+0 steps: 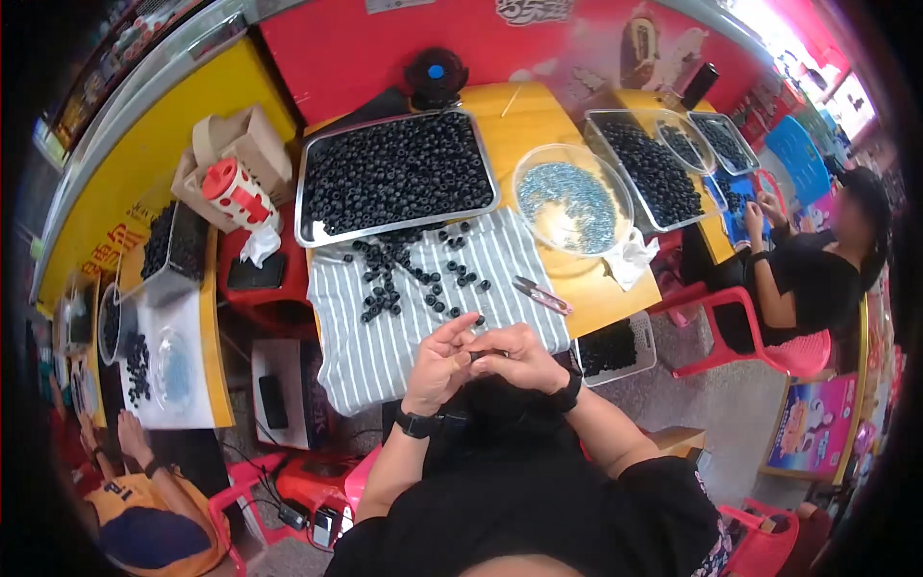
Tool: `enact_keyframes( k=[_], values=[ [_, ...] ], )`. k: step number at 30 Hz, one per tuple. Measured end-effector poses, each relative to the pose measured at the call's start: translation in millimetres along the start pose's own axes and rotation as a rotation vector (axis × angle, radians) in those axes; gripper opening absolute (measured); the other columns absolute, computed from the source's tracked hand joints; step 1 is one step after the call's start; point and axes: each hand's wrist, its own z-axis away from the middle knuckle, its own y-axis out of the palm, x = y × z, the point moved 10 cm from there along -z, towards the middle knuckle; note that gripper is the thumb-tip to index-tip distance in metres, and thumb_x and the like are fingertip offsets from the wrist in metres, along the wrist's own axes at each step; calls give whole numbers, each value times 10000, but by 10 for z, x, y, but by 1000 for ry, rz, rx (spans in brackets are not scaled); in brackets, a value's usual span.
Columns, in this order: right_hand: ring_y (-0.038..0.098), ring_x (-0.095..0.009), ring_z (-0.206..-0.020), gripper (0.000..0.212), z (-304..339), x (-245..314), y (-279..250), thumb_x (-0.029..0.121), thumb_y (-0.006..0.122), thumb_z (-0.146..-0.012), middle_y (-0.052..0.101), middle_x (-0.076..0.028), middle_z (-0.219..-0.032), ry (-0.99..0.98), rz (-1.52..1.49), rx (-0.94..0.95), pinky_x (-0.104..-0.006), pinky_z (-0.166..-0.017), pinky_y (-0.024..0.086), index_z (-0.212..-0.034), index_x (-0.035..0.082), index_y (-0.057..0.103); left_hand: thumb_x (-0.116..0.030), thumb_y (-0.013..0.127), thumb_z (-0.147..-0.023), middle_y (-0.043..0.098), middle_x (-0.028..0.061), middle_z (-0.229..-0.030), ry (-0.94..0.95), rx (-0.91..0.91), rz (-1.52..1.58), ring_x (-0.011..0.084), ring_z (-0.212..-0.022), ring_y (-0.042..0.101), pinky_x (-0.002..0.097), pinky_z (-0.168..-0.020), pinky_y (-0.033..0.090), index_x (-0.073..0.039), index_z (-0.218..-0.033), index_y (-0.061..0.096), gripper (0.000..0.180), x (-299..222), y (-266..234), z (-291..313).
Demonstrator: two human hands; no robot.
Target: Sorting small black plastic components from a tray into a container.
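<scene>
In front of my chest, a small dark piece [488,355] sits between my two hands, its shape mostly hidden by fingers. My left hand [440,365] pinches it with the thumb, one finger stretched upward. Thumb and fingers of my right hand [524,356] close on it from the other side. Just beyond, a loose black ring-shaped piece [480,320] lies on a grey-and-white striped cloth [351,361]. Several more black rings [389,279] are scattered there. Pink-handled thread snips [544,295] rest near the cloth's right side.
A metal tray [306,207] heaped with black rings stands behind the cloth. A clear round tub [519,192] holds small bluish, shiny pieces. A red-and-white cup [238,192] and paper bag [264,144] stand left. Co-workers sit at right [803,279] and lower left [159,514].
</scene>
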Motion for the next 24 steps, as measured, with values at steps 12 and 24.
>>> enact_keyframes(
  k=[12,24],
  values=[
    [639,-161,-729,193,55,119,-118,26,657,-814,661,-104,-839,-17,70,-96,-271,-639,483,-1004,-1,638,-71,621,-893,622,145,-1142,-5,-11,-45,217,-974,636,325,-834,528,14,-1354,444,500,-24,40,-7],
    [569,-130,-689,320,131,541,-3296,57,727,-751,600,-55,-803,101,658,-822,-270,-634,472,-1044,-12,618,-53,581,-915,635,159,-1104,-8,20,-52,222,-895,652,316,-810,521,37,-1242,551,341,26,-3,-17]
  ],
)
